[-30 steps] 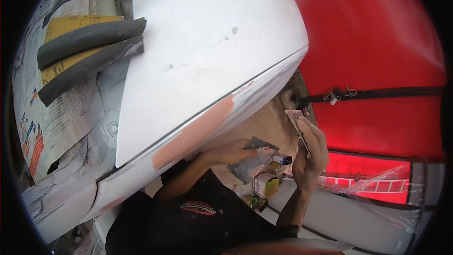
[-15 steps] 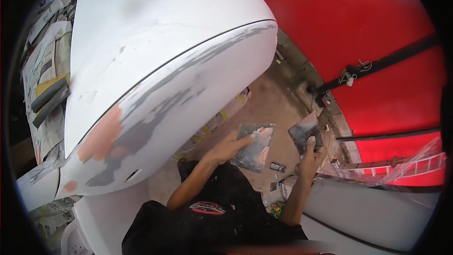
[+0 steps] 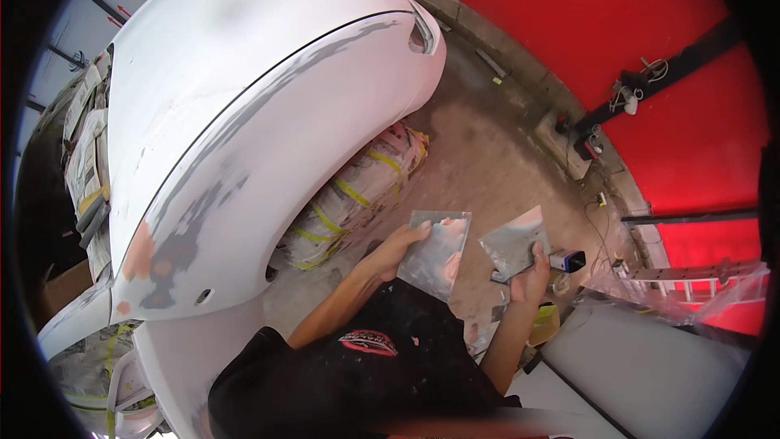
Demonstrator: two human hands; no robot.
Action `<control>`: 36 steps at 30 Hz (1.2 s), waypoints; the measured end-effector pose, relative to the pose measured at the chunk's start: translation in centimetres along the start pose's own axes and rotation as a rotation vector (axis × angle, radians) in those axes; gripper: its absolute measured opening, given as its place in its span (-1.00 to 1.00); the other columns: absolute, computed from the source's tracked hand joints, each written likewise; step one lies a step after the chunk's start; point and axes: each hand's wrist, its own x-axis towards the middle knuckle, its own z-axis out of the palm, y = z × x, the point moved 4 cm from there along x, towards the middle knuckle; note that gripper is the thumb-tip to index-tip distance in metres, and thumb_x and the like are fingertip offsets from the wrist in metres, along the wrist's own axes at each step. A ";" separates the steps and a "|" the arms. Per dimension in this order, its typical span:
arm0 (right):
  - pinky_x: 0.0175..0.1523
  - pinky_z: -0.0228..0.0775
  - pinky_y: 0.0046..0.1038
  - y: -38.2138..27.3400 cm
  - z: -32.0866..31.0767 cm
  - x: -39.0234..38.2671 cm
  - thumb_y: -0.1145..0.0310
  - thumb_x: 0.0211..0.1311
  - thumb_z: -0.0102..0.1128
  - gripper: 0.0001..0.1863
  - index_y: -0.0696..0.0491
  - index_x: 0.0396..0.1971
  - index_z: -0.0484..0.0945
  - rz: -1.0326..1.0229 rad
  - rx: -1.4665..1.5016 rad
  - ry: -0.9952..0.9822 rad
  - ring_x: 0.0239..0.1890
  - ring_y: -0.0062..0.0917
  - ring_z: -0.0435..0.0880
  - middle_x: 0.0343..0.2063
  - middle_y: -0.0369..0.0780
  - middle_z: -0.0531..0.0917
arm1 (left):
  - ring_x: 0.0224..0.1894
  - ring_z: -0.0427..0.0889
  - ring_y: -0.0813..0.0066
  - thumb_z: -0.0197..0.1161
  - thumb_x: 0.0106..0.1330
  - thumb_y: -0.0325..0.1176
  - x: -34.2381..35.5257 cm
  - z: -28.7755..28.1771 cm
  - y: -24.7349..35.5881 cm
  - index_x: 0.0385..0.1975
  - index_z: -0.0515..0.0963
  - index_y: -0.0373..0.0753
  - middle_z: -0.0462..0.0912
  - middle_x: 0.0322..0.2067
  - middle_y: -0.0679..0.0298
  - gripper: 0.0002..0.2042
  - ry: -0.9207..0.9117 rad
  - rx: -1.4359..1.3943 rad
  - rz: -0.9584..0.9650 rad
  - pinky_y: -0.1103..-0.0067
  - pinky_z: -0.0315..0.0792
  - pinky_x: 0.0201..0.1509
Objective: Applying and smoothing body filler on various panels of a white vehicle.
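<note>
My left hand (image 3: 392, 254) grips a thin grey rectangular mixing plate (image 3: 431, 264), thumb on its upper face, where smears of pinkish putty lie. In my right hand (image 3: 530, 278) is a flat, squarish putty spreader (image 3: 510, 245), pink putty along its far edge. The spreader's left corner sits close to the plate, with a narrow gap between them. Left of both hands stands a white car body; its fender (image 3: 268, 154) carries long grey sanded streaks. Near the fender's rear edge are a pinkish-orange filler patch (image 3: 138, 252) and a grey patch (image 3: 185, 244).
A wheel (image 3: 357, 187) wrapped in paper and yellow tape shows under the fender. Red wall panels (image 3: 650, 138) rise at the right, with cables and a lamp on a black bar. A ladder (image 3: 699, 273), plastic film and a grey panel (image 3: 642, 358) lie at the lower right.
My view has shifted, bringing more of the wheel and the fender's front opening into sight. The spreader has tilted and come closer to the plate. Both hands keep their hold.
</note>
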 end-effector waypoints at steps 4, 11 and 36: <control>0.24 0.40 -0.13 0.0 -1.2 2.4 0.28 0.45 0.05 -0.60 0.12 0.19 0.40 0.076 0.263 -0.038 0.12 -0.32 0.58 0.14 -0.18 0.54 | 0.00 0.62 0.45 0.19 0.42 -0.01 3.9 1.2 0.2 0.23 0.43 -0.27 0.60 0.03 0.22 -0.47 0.012 0.006 -0.053 0.47 0.50 0.12; 0.25 0.44 -0.17 1.8 -3.3 8.4 0.24 0.44 0.10 -0.58 0.00 0.23 0.42 0.242 0.373 -0.079 0.14 -0.34 0.58 0.08 -0.22 0.59 | -0.01 0.64 0.42 0.20 0.41 -0.05 13.1 2.9 2.6 0.21 0.45 -0.26 0.63 0.02 0.21 -0.50 -0.033 0.040 -0.210 0.44 0.52 0.13; -0.32 0.59 -0.52 -9.6 -0.2 33.6 0.26 0.46 0.00 -0.57 0.06 0.25 0.39 0.253 0.361 0.333 -0.09 -0.54 0.67 0.09 -0.26 0.61 | 0.04 0.58 0.26 0.20 0.36 -0.17 43.1 20.2 12.1 0.36 0.29 0.29 0.34 0.21 0.24 -0.45 -0.613 1.853 0.661 0.40 0.64 -0.17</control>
